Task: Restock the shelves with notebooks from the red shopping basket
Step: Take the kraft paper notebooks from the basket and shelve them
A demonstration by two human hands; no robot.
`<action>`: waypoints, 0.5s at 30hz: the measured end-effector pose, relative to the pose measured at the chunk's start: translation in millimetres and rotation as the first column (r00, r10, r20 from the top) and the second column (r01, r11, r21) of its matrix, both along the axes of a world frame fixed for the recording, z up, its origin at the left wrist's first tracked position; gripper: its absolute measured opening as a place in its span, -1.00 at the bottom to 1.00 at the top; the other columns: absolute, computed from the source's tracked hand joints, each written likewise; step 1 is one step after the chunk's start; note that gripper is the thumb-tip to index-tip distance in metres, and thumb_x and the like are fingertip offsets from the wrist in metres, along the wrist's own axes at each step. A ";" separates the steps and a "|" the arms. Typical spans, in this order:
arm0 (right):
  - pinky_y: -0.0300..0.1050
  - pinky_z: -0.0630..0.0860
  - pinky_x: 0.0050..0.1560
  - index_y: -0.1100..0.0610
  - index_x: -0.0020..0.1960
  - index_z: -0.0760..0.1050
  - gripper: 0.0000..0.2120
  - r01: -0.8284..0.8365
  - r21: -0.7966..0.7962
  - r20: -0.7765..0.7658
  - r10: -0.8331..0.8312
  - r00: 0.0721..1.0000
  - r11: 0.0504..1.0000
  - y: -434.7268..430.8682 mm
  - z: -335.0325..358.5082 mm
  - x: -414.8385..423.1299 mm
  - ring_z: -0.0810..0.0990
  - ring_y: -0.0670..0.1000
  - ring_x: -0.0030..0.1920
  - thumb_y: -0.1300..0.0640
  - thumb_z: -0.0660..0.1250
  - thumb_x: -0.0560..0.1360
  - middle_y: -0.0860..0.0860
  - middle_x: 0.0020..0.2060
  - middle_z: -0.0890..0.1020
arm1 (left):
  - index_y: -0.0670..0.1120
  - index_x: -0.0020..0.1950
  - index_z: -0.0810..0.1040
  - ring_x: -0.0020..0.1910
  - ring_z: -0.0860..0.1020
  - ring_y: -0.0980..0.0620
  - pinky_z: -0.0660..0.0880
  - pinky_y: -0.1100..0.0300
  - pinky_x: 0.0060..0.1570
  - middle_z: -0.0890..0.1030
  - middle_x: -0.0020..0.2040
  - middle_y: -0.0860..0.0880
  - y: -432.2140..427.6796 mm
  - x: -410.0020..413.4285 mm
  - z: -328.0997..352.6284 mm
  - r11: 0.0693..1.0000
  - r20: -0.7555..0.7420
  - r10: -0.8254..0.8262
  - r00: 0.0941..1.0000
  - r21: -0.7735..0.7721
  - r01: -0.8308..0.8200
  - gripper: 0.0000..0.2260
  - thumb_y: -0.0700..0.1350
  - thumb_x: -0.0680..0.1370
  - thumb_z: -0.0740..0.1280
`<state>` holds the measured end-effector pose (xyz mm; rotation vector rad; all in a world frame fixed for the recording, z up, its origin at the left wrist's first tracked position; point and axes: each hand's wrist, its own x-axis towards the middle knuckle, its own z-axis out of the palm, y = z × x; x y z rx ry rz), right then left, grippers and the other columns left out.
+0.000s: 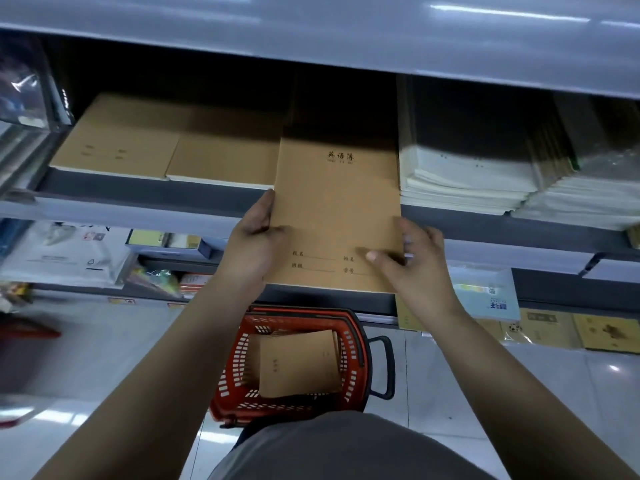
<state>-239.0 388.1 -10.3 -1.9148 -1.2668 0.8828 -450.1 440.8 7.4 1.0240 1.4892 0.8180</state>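
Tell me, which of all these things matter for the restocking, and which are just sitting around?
Part of the job:
- brown kraft-paper notebook, held by left hand and right hand
- red plastic shopping basket with more brown notebooks
- grey metal shelf

Just lying about:
- white plastic-wrapped paper stacks
- blue-and-white packet
- clear plastic bags

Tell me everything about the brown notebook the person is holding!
The brown notebook has a plain kraft-paper cover with dark printed characters near the top and name lines lower down. It lies flat, front cover up, half slid onto the shelf between other stacks. The left hand grips its left edge; the right hand pinches its right edge.
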 end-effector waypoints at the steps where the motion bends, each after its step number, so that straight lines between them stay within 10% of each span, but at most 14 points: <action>1: -0.23 0.31 0.30 0.03 0.46 0.30 -0.27 -0.068 -0.008 0.029 0.068 0.997 0.998 -5.7 -0.4 -0.8 0.37 -0.07 0.26 0.01 0.53 0.38 -0.02 0.31 0.24 | 0.26 0.36 0.47 0.20 0.53 -0.05 0.45 -0.17 0.29 0.62 0.17 0.10 0.1 0.4 0.0 1.000 0.011 0.007 1.000 0.000 -0.007 -0.48 -0.28 0.56 0.21; 6: -0.19 0.06 0.44 0.01 0.47 0.29 -0.18 -0.210 -0.028 0.171 0.212 0.962 0.977 -19.9 -9.4 -1.7 0.06 -0.04 0.52 -0.02 0.57 0.31 -0.04 0.54 0.06 | 0.25 0.26 0.53 0.17 0.55 0.00 0.50 -0.09 0.23 0.63 0.13 0.14 0.9 2.5 1.3 0.999 0.008 0.039 0.999 0.021 -0.039 -0.53 -0.31 0.59 0.20; 15: -0.16 0.45 0.25 0.19 0.18 0.56 -0.52 0.114 0.320 0.177 -0.178 0.968 0.941 -1.1 -30.9 -8.5 0.40 -0.15 0.20 0.05 0.57 0.33 0.10 0.25 0.44 | 0.15 0.30 0.53 0.17 0.60 0.14 0.59 0.15 0.08 0.62 0.20 0.19 -18.2 -4.9 -9.8 0.986 0.029 -0.060 0.998 0.158 0.055 -0.60 -0.26 0.57 0.34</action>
